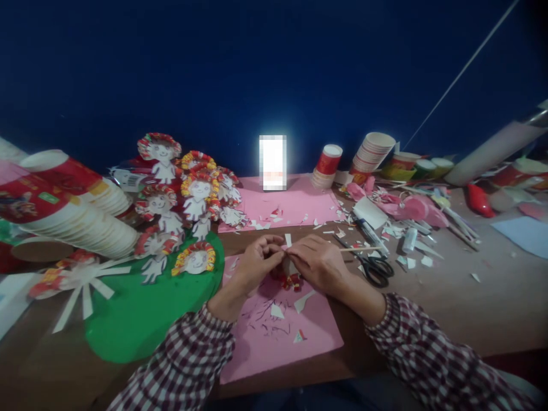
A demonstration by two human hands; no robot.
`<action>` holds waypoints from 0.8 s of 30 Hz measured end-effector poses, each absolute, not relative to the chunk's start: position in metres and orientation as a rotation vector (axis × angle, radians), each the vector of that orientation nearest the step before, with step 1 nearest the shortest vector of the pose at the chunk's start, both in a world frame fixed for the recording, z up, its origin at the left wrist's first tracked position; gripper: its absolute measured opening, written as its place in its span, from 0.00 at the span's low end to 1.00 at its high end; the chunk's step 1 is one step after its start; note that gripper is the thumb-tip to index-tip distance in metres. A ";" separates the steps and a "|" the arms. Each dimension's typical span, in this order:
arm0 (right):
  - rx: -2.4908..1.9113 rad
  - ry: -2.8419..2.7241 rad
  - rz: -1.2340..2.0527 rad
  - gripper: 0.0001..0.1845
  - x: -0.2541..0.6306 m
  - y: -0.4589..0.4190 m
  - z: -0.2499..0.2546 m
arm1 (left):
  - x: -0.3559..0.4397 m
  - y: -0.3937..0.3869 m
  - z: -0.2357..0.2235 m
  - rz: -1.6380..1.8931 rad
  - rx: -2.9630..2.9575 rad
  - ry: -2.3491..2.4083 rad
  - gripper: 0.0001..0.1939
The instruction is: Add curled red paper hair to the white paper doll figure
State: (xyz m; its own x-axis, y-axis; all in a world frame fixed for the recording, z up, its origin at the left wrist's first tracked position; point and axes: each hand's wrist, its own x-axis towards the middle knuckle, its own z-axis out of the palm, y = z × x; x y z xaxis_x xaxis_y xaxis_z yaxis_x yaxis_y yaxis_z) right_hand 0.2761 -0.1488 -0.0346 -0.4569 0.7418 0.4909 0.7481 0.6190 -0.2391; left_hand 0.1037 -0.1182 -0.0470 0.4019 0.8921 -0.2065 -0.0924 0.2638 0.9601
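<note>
Both hands meet above a pink sheet (299, 348), working on a cut paper cup (291, 266) with white strips and a red, patterned part below. My left hand (262, 260) is closed, its thumb and fingers pinching the cup piece. My right hand (319, 262) is closed beside it, fingertips touching the same spot. A thin wooden stick (362, 249) juts out to the right from under my right hand and seems held in it. One white paper strip (288, 240) stands up between the hands. The fingers hide much of the cup piece.
Paper dolls (199, 197) with curled hair stand at left by a green sheet (128, 328). Stacked paper cups (81, 214) lean far left; others (372, 154) stand at back right. Black scissors (377, 271), a marker (370, 234) and scraps lie right. A lit, blurred-out screen (273, 162) stands behind.
</note>
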 end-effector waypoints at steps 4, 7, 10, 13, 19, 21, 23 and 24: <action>-1.178 -2.310 -0.022 0.09 0.277 -0.149 -0.035 | 0.103 -0.117 -0.050 0.804 1.126 0.933 0.17; -1.194 -2.319 -0.019 0.09 0.277 -0.149 -0.035 | 0.101 -0.116 -0.052 0.782 1.158 0.932 0.17; -1.198 -2.321 -0.024 0.10 0.276 -0.149 -0.036 | 0.101 -0.116 -0.052 0.760 1.150 0.933 0.18; -1.195 -2.300 -0.032 0.10 0.276 -0.148 -0.037 | 0.102 -0.117 -0.050 0.763 1.130 0.942 0.19; -1.194 -2.321 -0.044 0.09 0.277 -0.149 -0.039 | 0.104 -0.118 -0.049 0.801 1.138 0.960 0.20; -1.200 -2.352 -0.041 0.09 0.277 -0.149 -0.039 | 0.103 -0.117 -0.051 0.808 1.158 0.953 0.19; -1.204 -2.367 -0.046 0.09 0.278 -0.150 -0.038 | 0.103 -0.117 -0.052 0.814 1.165 0.943 0.19; -1.207 -2.367 -0.050 0.09 0.278 -0.150 -0.037 | 0.103 -0.117 -0.053 0.816 1.161 0.938 0.18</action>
State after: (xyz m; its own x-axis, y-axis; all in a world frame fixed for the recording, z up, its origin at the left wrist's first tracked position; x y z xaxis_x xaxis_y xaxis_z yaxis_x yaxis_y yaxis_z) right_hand 0.2782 -0.1495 -0.0371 -0.4962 0.7539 0.4306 0.7716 0.6103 -0.1794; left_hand 0.1032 -0.1171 -0.0528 0.3966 0.9008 -0.1767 -0.0508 0.2138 0.9756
